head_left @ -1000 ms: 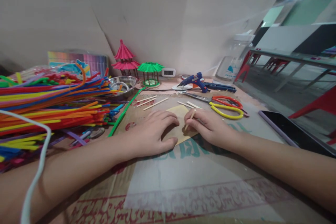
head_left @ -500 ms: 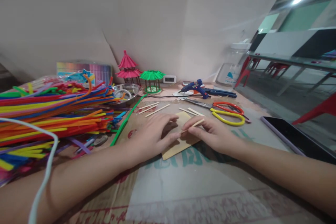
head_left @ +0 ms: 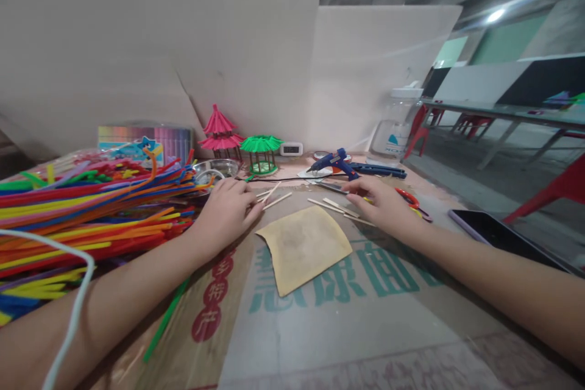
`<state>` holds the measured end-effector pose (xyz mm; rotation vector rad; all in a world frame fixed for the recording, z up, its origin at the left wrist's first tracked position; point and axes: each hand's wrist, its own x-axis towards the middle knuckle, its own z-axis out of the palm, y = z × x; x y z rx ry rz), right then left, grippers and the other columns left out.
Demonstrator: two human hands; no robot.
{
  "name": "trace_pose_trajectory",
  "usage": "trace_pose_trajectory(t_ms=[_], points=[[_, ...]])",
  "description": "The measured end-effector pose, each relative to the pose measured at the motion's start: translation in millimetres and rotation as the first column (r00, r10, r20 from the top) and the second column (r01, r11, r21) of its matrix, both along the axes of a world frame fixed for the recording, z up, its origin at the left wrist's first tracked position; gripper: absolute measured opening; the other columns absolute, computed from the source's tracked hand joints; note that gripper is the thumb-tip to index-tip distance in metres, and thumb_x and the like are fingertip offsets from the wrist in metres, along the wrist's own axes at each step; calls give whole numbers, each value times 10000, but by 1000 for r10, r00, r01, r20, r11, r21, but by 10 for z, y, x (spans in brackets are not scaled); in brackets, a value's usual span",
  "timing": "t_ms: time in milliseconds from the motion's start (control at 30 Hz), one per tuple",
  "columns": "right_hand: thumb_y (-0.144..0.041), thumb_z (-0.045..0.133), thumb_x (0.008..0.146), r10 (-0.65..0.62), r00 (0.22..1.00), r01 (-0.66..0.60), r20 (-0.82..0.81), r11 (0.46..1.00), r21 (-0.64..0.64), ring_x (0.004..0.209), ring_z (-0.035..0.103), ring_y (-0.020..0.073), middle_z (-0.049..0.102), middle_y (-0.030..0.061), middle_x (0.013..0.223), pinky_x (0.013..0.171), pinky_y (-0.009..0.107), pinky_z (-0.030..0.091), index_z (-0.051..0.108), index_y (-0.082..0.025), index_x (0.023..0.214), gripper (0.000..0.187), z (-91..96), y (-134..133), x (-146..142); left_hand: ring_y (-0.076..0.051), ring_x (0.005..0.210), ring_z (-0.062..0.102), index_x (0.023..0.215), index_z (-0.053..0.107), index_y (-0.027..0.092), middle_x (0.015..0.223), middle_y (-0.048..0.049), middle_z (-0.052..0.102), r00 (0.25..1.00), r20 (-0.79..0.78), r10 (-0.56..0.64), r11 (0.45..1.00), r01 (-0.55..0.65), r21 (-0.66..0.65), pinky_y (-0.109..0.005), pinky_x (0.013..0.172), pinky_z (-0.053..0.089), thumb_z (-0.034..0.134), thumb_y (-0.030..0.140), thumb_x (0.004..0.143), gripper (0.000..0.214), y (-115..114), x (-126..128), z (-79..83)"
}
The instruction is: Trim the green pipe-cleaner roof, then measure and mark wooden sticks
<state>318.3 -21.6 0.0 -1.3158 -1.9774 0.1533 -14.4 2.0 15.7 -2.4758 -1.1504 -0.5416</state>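
Observation:
My left hand [head_left: 228, 210] is at the left of the short wooden sticks, thumb and fingers pinched on one thin stick [head_left: 273, 195] that slants upward. Two or so other sticks lie just behind and beside it. My right hand [head_left: 384, 204] rests over the scissors [head_left: 331, 186], hiding most of their yellow and orange handles; its thumb and fingers are apart. Close to its thumb lie several sticks [head_left: 326, 205], one partly under the hand. Between both hands lies a square of yellowish sandpaper [head_left: 308, 247], slightly curled, with a greyish worn middle.
Bundles of colourful pipe cleaners [head_left: 91, 195] fill the left side. At the back stand a pink pagoda model [head_left: 220, 134], a green-roofed pavilion [head_left: 262, 152], a small clock [head_left: 291, 148], a blue glue gun [head_left: 336, 161] and a water bottle [head_left: 395, 128]. A phone [head_left: 498, 237] lies right.
My hands have parted from over the sandpaper. The left went left to the sticks; the right went right to the scissors and no longer holds its stick. The sandpaper is uncovered.

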Motion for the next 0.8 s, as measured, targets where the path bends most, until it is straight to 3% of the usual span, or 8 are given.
trace_pose_trajectory(t_ms=[133,233,333,500,567,800], points=[[-276,605,916,50,978,-56,205,998,20,930,646,277,705,106,945,829,424,519,728,-184,977,165,-82,28,31,-297,952,570,868,659,166,909,-110,621,999,28,26,1000,-26,-5,-480,902,436,507,374,952,271,-51,42,7],[-327,586,955,117,943,-134,313,990,36,987,633,277,679,115,1029,864,424,514,732,-212,1106,239,-122,-25,-19,-265,1007,583,927,650,182,1011,-93,650,985,161,-70,991,88,-103,-446,924,446,497,344,962,225,-217,186,46],[-328,579,967,131,922,-161,363,985,53,968,624,275,667,122,1016,855,426,514,743,-197,1072,235,-128,-48,-44,-273,1136,569,1033,673,205,1179,-93,651,967,172,-191,940,230,-252,-451,991,437,552,380,947,230,-447,342,45],[-210,578,942,93,913,-153,398,981,121,885,600,271,660,115,899,788,414,508,715,-160,870,162,-112,-32,-39,-269,1203,564,1203,642,218,1283,-91,636,944,191,-269,812,329,-483,-451,1042,441,574,427,945,339,-741,470,-11],[-181,563,933,80,907,-144,414,982,126,870,598,271,659,113,879,776,409,505,699,-157,869,152,-115,-22,-39,-257,1204,565,1207,639,212,1270,-84,642,934,220,-283,783,357,-509,-440,1056,439,583,406,941,334,-779,480,-12],[-194,533,974,98,840,-206,534,968,145,911,595,280,694,126,925,818,417,475,722,-156,879,215,-88,-15,-37,-263,1195,571,1170,650,202,1255,-85,649,931,235,-279,781,362,-509,-450,1052,444,580,373,934,300,-758,507,14]])
